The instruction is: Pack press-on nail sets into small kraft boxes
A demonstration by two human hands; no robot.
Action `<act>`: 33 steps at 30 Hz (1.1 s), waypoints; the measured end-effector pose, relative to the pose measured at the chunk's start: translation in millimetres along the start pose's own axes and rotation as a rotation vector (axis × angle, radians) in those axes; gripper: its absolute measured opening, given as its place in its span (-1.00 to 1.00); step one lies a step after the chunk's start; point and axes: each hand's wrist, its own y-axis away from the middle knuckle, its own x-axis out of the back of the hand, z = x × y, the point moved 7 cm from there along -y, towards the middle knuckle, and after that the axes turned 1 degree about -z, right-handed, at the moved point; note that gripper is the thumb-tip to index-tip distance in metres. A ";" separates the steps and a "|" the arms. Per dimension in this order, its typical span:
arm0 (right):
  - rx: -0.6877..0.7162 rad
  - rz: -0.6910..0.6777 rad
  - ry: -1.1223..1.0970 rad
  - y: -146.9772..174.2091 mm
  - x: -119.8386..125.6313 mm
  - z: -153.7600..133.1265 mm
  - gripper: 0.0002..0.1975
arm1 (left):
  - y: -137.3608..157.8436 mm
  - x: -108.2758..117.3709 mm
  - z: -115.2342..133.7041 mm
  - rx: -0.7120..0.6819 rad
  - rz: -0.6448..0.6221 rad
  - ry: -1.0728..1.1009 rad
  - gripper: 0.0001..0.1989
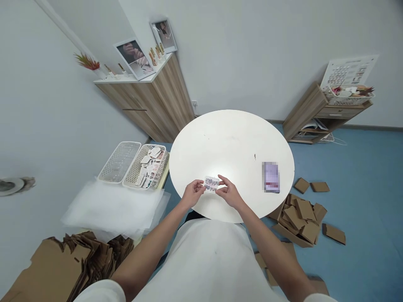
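Between my two hands is a small white pack of press-on nails (211, 184), with greyish nails set out in two rows. My left hand (192, 193) pinches its left edge between thumb and fingers. At the right edge, my right hand (230, 194) grips it the same way, index finger stretched along the upper corner. The pack is over the near part of the round white table (226, 138); whether it touches the tabletop I cannot tell. A pixelated purple item (271, 177) lies on the table to the right.
Left of the table, a white basket (128, 180) holds several similar packs beside another white basket (108, 167). White translucent sheets (113, 209) and flattened cardboard (59, 268) are nearer. Small cardboard boxes (304, 212) fill a carton at the right, with several on the blue floor.
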 end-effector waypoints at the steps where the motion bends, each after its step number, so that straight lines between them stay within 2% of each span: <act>1: -0.003 0.001 0.013 0.4 -1.3 1.8 -0.34 | -1.4 0.6 -0.9 0.002 0.002 -0.006 -0.69; 10: 0.016 0.053 0.204 3.7 -9.4 8.6 -0.28 | -8.3 4.6 -4.6 -0.022 -0.007 -0.113 -0.60; 15: 0.021 0.107 0.356 3.2 -27.6 21.0 -0.19 | -12.2 17.4 -5.6 -0.046 -0.027 -0.229 -0.60; 22: 0.046 0.227 0.512 -9.5 -56.4 20.5 -0.26 | -13.9 39.3 -6.4 -0.099 -0.159 -0.267 -0.57; 29: 0.013 0.203 0.635 -28.5 -86.8 21.8 -0.28 | -23.4 72.5 -12.4 -0.199 -0.342 -0.351 -0.35; 33: -0.038 0.154 0.738 -39.6 -104.5 29.5 -0.29 | -32.7 89.3 -29.6 -0.194 -0.368 -0.413 -0.38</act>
